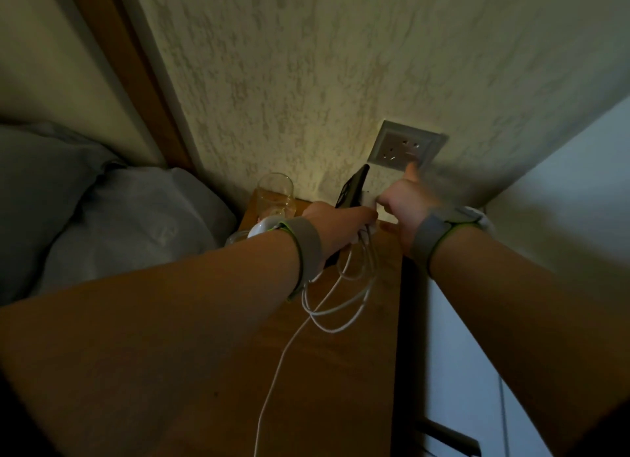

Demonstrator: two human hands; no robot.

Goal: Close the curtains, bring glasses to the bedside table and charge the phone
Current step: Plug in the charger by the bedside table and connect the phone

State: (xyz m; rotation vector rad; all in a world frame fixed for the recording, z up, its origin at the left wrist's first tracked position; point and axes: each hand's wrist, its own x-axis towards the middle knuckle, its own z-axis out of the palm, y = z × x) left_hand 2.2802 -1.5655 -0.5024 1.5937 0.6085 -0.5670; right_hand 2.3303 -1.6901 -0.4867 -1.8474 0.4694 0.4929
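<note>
— Left hand (337, 223), centre of view: what does it hold?
— Its fingers curl round the lower end of the dark phone (353, 187) and, with it, strands of the white charging cable (344, 306).
— Orientation of the phone?
— Long axis steeply tilted. The upper end points up and to the right, toward the wall socket (405, 146), and stops just below the socket's lower left corner. The phone is raised above the back of the bedside table (341, 371), close to the wall.
— And the cable?
— Several loops hang from the left hand over the tabletop; one strand runs down toward the bottom edge of the view.
— Right hand (404, 204)?
— One digit reaches up to the socket's lower edge; the others are curled. A small white block (370, 199) shows between the two hands. Motion blur: whether the right hand pinches it cannot be told.
— Other items?
— A stemmed glass (275, 194) stands upright at the table's back left corner, beside a grey pillow (136, 218).
</note>
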